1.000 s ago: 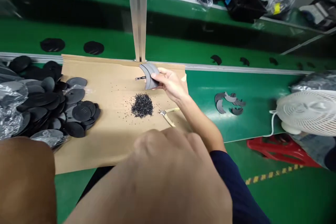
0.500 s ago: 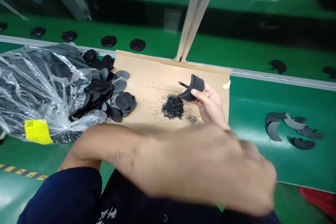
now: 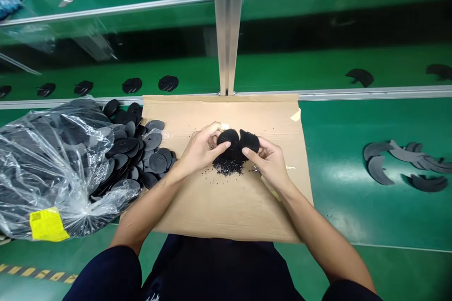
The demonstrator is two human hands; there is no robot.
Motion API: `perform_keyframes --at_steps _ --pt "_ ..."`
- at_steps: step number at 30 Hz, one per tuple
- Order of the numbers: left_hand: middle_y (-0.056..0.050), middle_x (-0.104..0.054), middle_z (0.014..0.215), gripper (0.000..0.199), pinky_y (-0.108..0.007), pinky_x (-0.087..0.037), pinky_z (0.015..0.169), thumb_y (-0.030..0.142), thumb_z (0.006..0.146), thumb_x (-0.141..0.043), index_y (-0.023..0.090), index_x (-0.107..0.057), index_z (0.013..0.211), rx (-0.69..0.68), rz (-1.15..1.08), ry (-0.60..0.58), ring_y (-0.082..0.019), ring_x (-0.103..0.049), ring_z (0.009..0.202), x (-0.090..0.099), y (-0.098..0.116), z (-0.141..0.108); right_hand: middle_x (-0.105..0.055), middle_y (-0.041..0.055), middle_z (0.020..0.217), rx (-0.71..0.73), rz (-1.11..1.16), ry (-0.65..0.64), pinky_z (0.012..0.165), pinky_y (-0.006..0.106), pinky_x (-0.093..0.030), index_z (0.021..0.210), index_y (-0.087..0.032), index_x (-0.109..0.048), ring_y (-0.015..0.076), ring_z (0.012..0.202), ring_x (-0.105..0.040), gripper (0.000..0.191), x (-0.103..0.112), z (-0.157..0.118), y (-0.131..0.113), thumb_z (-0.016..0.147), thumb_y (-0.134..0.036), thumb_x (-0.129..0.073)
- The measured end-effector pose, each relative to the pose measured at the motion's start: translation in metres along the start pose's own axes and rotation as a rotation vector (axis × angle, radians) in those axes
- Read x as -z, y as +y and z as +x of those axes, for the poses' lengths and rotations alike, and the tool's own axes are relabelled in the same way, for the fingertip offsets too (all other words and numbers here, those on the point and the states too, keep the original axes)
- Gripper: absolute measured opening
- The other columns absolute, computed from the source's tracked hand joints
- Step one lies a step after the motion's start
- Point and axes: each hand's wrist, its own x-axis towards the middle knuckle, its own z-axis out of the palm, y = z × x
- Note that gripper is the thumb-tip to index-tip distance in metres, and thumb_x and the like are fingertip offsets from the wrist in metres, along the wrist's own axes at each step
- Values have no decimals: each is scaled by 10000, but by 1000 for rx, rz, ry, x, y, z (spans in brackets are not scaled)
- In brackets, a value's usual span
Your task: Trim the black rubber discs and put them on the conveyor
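My left hand (image 3: pixel 206 148) pinches a round black disc (image 3: pixel 228 137) between thumb and fingers. In my right hand (image 3: pixel 270 160) is a curved black plastic piece (image 3: pixel 250 141), held close beside the disc; whether the two touch I cannot tell. Directly beneath lies a heap of tiny black bits (image 3: pixel 228 167), partly covered by the held parts. Just right of the heap, small shiny metal bits (image 3: pixel 254 168) are half hidden by my right hand. All of this is over a brown cardboard sheet (image 3: pixel 219 211).
A clear plastic bag (image 3: pixel 52 160) with a yellow label (image 3: pixel 48 224) stands left, loose black discs (image 3: pixel 157 162) spilling from it. Several curved black pieces (image 3: pixel 379 169) lie right. Behind rise a metal post (image 3: pixel 228 28) and a rail, with assembled round parts (image 3: pixel 168 83) on the belt beyond.
My left arm, blurred and crossing in front of my body to the right, has swung back left, and its hand now holds the disc. My right hand keeps the curved piece. The view has shifted.
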Motion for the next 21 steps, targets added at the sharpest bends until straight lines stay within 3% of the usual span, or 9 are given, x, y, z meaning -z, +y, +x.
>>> perform_keyframes --at_steps 5,9,12,15,17,21 --pt "9 -610 811 405 -247 -447 555 292 947 -598 221 -570 1345 -44 133 -89 -102 -474 577 3 -4 2 -742 -7 822 -44 0 -17 746 340 -612 991 -246 -773 175 769 -706 326 2 -4 4 744 -434 -874" --pt "23 -579 757 214 -253 -464 576 287 948 -583 208 -611 1145 -88 183 -140 -103 -478 580 7 -2 1 -707 -20 769 -64 2 -26 675 312 -588 929 -243 -758 153 689 -662 314 2 -4 8 724 -444 -884" --pt "46 -517 702 166 -230 -435 505 290 942 -612 223 -573 1090 12 82 -85 -92 -461 541 13 0 0 -700 -15 794 -56 -3 22 654 305 -580 903 -244 -720 155 695 -649 338 3 -3 10 716 -474 -883" --pt "-16 -619 947 310 -220 -506 496 347 967 -609 254 -510 1246 93 -171 -28 -84 -556 588 13 2 -1 -692 -16 827 -61 -3 93 643 297 -568 965 -247 -677 152 699 -628 406 4 -2 11 723 -509 -871" --pt "-53 -640 1096 326 -230 -571 556 402 983 -590 258 -494 1259 78 -256 11 -97 -629 670 7 1 -2 -680 -17 829 -64 -14 92 651 283 -551 969 -242 -663 146 707 -613 433 3 -2 9 718 -527 -872" --pt "-42 -687 1000 252 -233 -572 668 429 964 -633 215 -555 1070 -24 -39 165 -120 -662 785 -5 -1 -3 -650 -26 803 -66 4 17 663 273 -529 949 -244 -643 140 704 -592 433 0 -5 4 728 -543 -865"
